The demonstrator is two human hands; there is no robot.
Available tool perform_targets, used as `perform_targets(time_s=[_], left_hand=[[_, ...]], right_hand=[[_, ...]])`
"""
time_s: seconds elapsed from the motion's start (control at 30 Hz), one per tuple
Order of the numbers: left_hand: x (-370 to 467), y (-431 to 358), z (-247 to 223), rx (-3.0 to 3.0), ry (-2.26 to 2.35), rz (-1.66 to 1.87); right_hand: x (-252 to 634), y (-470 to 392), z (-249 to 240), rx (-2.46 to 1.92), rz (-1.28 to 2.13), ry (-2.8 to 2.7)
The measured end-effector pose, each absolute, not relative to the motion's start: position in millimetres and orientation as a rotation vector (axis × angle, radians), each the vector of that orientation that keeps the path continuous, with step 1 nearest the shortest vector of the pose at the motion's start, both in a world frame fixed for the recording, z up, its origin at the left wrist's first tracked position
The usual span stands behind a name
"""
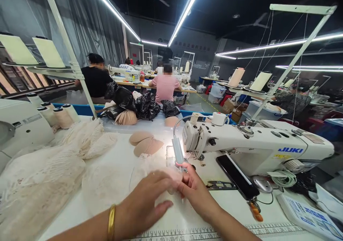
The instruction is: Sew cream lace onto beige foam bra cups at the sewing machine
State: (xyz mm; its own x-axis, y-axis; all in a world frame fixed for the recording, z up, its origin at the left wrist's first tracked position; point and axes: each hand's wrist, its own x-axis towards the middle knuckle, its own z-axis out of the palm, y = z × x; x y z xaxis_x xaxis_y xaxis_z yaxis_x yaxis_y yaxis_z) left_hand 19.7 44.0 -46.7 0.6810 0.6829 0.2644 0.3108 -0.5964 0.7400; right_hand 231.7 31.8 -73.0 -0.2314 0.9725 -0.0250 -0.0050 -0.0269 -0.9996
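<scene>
Pale sheer fabric [150,165] lies on the white table in front of the sewing machine's [257,146] needle area. My left hand [146,200] rests over its near edge, fingers stretched forward and thumb apart, with a gold bangle at the wrist. My right hand [197,192] is closed at the fabric's right edge, thumb and fingers pinched together right in front of the needle area. The fingertips of both hands almost meet. A lit lamp [177,149] on a bendy neck hangs just above. Stacked beige bra cups [148,147] lie behind the fabric.
Cream lace fabric [40,180] heaps up on the left. On the right are thread snips [221,185], a phone [237,176], a mouse [262,184] and a white box [308,214]. A ruler strip [171,234] runs along the front edge. People sit at machines beyond.
</scene>
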Motion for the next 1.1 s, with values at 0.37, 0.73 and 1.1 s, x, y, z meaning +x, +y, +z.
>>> perform_targets(time_s=[0.37,0.73,1.1], left_hand=[[23.3,-9.3,-48.0,0.499,0.849,1.108],[34.8,-9.7,-47.8,0.311,0.625,0.964],[42.2,-7.7,-43.1,0.426,0.679,1.049]], right_hand=[[199.5,-45.6,-88.9,-1.051,1.297,-1.204],[213.7,-46.1,-97.3,-1.196,1.084,-1.181],[217.7,-43.9,-100.3,-1.181,1.108,-1.149]])
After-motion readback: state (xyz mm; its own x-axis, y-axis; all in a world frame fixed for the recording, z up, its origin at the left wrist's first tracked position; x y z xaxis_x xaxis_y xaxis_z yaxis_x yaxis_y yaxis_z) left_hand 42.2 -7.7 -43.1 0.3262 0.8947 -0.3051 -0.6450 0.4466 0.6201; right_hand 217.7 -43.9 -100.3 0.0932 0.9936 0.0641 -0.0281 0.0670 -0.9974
